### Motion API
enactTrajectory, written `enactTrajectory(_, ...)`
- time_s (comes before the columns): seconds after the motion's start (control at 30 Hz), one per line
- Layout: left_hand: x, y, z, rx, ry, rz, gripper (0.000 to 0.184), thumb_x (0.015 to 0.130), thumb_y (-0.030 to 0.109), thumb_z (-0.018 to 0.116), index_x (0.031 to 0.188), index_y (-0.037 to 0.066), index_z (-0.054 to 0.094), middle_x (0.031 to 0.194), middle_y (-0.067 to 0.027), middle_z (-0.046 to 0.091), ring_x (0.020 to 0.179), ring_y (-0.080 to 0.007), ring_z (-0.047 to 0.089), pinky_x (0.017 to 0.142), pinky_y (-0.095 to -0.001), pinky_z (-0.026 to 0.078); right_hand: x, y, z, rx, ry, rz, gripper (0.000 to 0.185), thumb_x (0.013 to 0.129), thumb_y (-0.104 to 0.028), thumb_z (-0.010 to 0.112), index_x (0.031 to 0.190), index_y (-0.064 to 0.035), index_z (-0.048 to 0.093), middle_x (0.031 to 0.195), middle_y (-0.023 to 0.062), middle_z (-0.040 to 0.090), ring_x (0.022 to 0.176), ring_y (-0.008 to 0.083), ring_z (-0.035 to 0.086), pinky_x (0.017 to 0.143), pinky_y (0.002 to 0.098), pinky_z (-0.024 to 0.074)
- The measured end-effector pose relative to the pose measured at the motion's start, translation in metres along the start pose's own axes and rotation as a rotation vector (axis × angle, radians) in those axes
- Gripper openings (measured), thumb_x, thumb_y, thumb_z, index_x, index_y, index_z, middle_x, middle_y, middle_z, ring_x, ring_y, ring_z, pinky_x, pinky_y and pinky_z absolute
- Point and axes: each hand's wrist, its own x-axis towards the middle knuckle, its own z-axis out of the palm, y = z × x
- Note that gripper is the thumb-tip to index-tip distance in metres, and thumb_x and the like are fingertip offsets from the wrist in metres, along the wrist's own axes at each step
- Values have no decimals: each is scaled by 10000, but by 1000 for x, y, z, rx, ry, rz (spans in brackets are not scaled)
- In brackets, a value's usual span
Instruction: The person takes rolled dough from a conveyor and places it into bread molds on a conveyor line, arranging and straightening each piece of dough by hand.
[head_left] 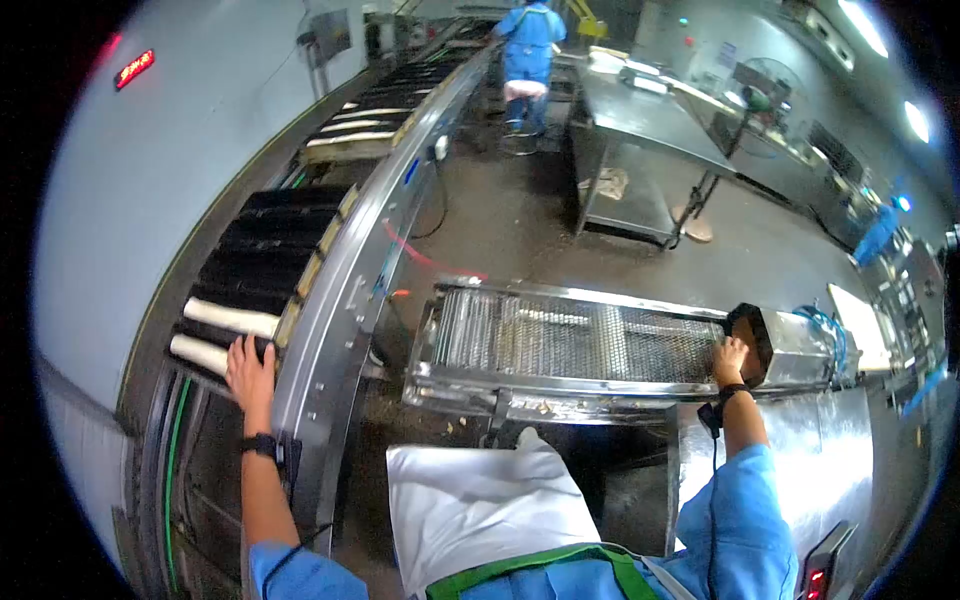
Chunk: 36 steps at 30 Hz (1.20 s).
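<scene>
My left hand (pixel 250 372) reaches over the front end of a black grooved tray (pixel 268 232) on the left conveyor. Its fingers are spread, and the fingertips are at the right end of a pale dough-like strip (pixel 200 353). Just beyond lies a second pale strip (pixel 232 317), in the neighbouring groove. My right hand (pixel 732 362) is at the right end of a mesh conveyor belt (pixel 570 335), beside the dark opening of a metal housing (pixel 795 345). Its fingers look loosely bent and apart, with nothing visible in them.
The left conveyor's steel side rail (pixel 345 260) runs away from me. Farther along, another tray (pixel 350 148) carries several pale strips. A steel table (pixel 655 115) stands beyond the mesh belt. A person in blue (pixel 530 50) is at the back. A metal surface (pixel 800 450) lies under my right arm.
</scene>
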Motion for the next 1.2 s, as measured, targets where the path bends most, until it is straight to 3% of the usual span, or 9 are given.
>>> enactTrajectory(0.23, -3, -17, 16, -33, 162, 65, 442, 767, 392, 451, 1120, 126, 436, 1173, -105, 409, 1119, -265, 330, 896, -408, 280, 21, 13, 39, -39, 453, -96, 214, 752, -225, 439, 935, -188, 544, 1057, 98, 446, 1013, 253, 401, 787, 358, 348)
enactTrajectory(0.3, -5, -18, 12, -25, 158, 36, 434, 760, 386, 460, 1109, 128, 449, 1164, -112, 418, 1106, -271, 344, 894, -407, 280, 83, 14, 105, 385, 644, 121, 198, 759, -230, 442, 910, -151, 541, 1022, 134, 476, 893, 292, 483, 724, 355, 403)
enactTrajectory(0.33, -7, -19, 10, -23, 159, 26, 433, 758, 386, 463, 1105, 127, 454, 1166, -114, 416, 1105, -273, 344, 893, -406, 281, 30, 11, 20, -87, 325, -278, 174, 757, -201, 439, 865, -103, 535, 882, 158, 540, 743, 324, 535, 645, 390, 441)
enactTrajectory(0.5, -13, -20, 6, -35, 170, 16, 438, 748, 378, 476, 1098, 115, 463, 1161, -113, 423, 1125, -270, 318, 897, -416, 266, 52, 38, -84, 489, 432, -319, 233, 644, -245, 561, 772, -54, 523, 673, 158, 561, 641, 331, 549, 518, 383, 435)
enactTrajectory(0.6, -17, -19, 2, -47, 175, 44, 442, 746, 373, 482, 1105, 115, 459, 1165, -113, 418, 1123, -266, 320, 895, -421, 265, 105, 78, -149, 1203, 413, -361, 179, 686, -192, 558, 764, -45, 495, 584, 72, 492, 504, 144, 474, 432, 305, 387)
enactTrajectory(0.73, -20, -19, 2, -47, 190, 38, 453, 738, 370, 496, 1109, 112, 458, 1154, -109, 427, 1122, -261, 321, 891, -422, 270, -27, 41, -354, 1779, 357, -634, 248, 751, -221, 506, 956, -86, 467, 792, 3, 519, 601, 68, 484, 400, 168, 339)
enactTrajectory(0.83, -25, -20, -6, -52, 171, 30, 455, 741, 371, 494, 1112, 111, 455, 1160, -106, 422, 1127, -261, 314, 895, -421, 268, -54, 22, -433, 1866, 285, -847, 243, 752, -207, 512, 957, -80, 482, 850, 28, 511, 781, 93, 483, 621, 215, 407)
enactTrajectory(1.0, -32, -29, -10, -72, 179, 21, 459, 735, 371, 503, 1115, 121, 442, 1174, -104, 398, 1134, -278, 300, 906, -430, 251, -118, -132, -506, 2161, 50, -1139, 240, 752, -169, 500, 941, -23, 480, 889, 72, 514, 793, 168, 503, 681, 264, 435)
enactTrajectory(1.2, -40, -38, -15, -83, 110, -14, 460, 742, 384, 502, 1127, 142, 435, 1198, -85, 379, 1155, -268, 270, 915, -450, 235, -174, -287, -494, 1780, -325, -1485, 551, 779, -224, 535, 1225, -69, 253, 1145, 139, 383, 988, 206, 432, 798, 293, 387)
